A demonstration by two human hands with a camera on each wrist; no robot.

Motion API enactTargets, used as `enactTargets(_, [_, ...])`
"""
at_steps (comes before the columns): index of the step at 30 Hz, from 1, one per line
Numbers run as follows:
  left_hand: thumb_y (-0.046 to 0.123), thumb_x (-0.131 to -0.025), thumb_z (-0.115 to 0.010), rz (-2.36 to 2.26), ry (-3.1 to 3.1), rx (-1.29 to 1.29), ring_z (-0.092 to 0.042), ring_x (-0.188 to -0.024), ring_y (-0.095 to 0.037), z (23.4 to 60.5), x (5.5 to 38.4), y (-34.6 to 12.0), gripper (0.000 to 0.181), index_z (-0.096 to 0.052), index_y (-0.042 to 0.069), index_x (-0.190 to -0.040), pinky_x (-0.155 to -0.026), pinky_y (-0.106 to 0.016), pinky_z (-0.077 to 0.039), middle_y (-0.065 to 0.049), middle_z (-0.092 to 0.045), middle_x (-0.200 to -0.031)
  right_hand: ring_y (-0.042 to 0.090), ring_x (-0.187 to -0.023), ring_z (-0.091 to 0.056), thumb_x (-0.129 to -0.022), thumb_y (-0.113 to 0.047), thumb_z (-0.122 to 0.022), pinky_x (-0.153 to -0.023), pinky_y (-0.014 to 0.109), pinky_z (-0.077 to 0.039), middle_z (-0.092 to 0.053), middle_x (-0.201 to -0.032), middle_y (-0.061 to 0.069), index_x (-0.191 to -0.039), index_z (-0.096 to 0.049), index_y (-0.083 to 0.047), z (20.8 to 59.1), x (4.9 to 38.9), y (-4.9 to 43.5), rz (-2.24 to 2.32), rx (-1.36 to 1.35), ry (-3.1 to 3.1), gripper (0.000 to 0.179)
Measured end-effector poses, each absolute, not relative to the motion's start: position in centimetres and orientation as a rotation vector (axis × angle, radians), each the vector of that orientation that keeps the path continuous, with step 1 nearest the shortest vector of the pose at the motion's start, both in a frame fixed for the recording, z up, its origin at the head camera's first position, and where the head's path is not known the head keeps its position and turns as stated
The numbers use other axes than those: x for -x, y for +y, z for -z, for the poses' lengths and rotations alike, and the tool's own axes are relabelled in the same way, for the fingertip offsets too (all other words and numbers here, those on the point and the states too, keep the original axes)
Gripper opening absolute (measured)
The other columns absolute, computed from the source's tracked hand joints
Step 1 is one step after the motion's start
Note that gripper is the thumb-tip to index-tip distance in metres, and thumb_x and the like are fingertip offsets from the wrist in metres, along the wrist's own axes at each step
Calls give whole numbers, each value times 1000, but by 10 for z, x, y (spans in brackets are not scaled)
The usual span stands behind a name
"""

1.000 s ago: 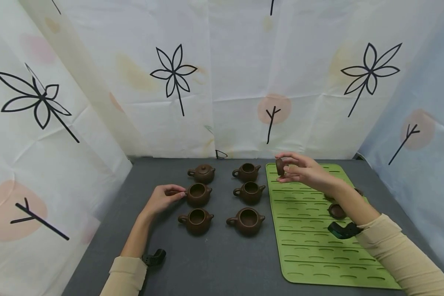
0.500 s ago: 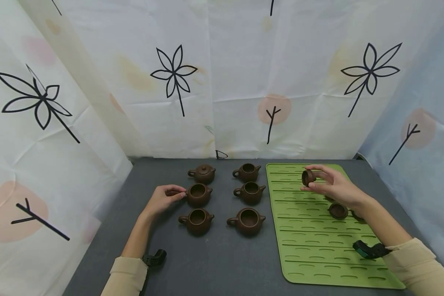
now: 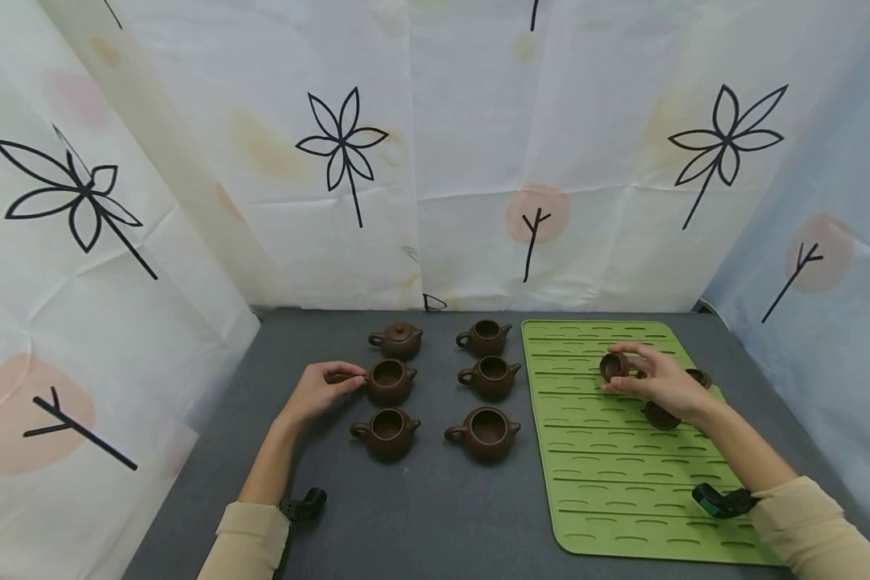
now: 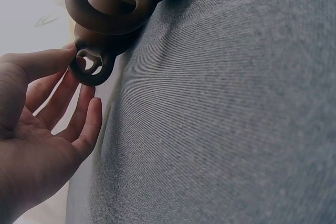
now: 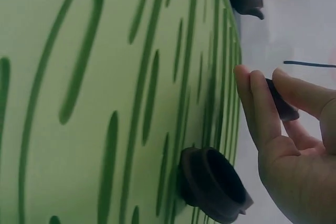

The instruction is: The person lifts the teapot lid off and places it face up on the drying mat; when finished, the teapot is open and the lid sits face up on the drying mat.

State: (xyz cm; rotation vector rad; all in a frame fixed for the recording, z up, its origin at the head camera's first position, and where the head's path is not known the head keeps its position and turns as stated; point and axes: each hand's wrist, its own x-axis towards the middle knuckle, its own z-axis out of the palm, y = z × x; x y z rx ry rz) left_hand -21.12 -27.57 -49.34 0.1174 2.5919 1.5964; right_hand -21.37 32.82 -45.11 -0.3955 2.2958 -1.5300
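My left hand (image 3: pixel 319 396) pinches the loop handle of a brown teapot (image 3: pixel 389 382), the middle one in the left column. That teapot is lidless and upright on the table. In the left wrist view, thumb and fingertips meet at its handle (image 4: pixel 94 78). Over the green mat (image 3: pixel 587 483), my right hand (image 3: pixel 663 383) pinches a small round brown cup-shaped piece (image 3: pixel 613 367), tilted so its hollow side shows in the head view. The right wrist view has it mostly hidden between fingers and thumb. Beneath that hand, a small brown hollow piece with side tabs (image 3: pixel 661 415) lies on the mat.
A lidded teapot (image 3: pixel 397 341) stands behind the held one, an open teapot (image 3: pixel 386 435) in front. Three open teapots, including a front one (image 3: pixel 484 435), form a second column beside the mat. Another brown piece (image 3: pixel 699 377) sits near the mat's right edge. Patterned cloth surrounds the table.
My right hand has moved right and nearer over the mat with the small piece, whose hollow side has turned into view. My left hand has stayed at the teapot's handle.
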Motion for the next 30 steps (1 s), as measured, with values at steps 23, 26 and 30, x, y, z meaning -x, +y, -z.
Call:
enactTargets(23, [28, -104, -76, -1526, 2597, -171, -75, -109, -20, 492, 218, -278, 28, -79, 8, -124, -96, -38, -61, -15, -79, -126, 6, -103, -77, -107, -3, -65, -91, 32, -66, -39, -151, 45, -166, -23, 12, 462, 214, 327, 1440, 340, 2296, 74])
enactTargets(26, [29, -105, -76, -1489, 2607, -189, -75, -108, -18, 490, 220, -281, 29, -79, 9, -124, -94, -40, -61, -15, -79, -125, 9, -104, -78, -107, -5, -66, -92, 33, -66, -29, -161, 47, -167, -21, 11, 457, 214, 328, 1441, 329, 2276, 76])
enactTargets(30, [31, -105, -75, -1455, 2620, -210, -75, -108, -21, 483, 223, -284, 30, -79, 8, -125, -93, -40, -61, -15, -79, -124, 14, -106, -79, -108, -11, -67, -92, 35, -67, -23, -168, 45, -166, -23, 11, 447, 213, 328, 1406, 318, 2299, 77])
